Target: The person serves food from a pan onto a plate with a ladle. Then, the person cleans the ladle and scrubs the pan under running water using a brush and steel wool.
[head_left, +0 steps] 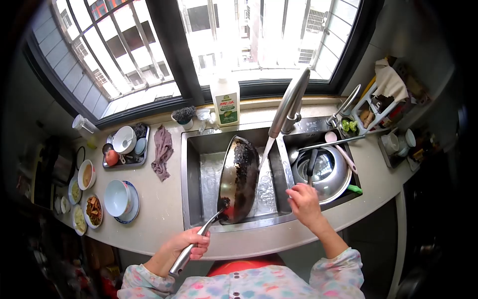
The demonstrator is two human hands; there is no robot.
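My left hand (190, 244) is wrapped round the metal handle of a wok (240, 182). The wok stands tilted on its side over the left basin of the steel sink (269, 223), its scorched, blackened underside in view. From the tall faucet (291, 99), water runs down beside the wok's right side. My right hand (304, 203) hovers at the front of the right basin with its fingers curled together; anything between them is hidden. Just beyond it a glass-topped lid (328, 177) with a black handle lies in the right basin.
A pink-handled spoon (341, 152) lies across the right basin. Left on the counter are a rag (162, 152), a white bowl (117, 198), several dishes of food and a metal tray (141, 160). Behind the sink stand a white bottle (226, 102) and a scrubber (184, 115).
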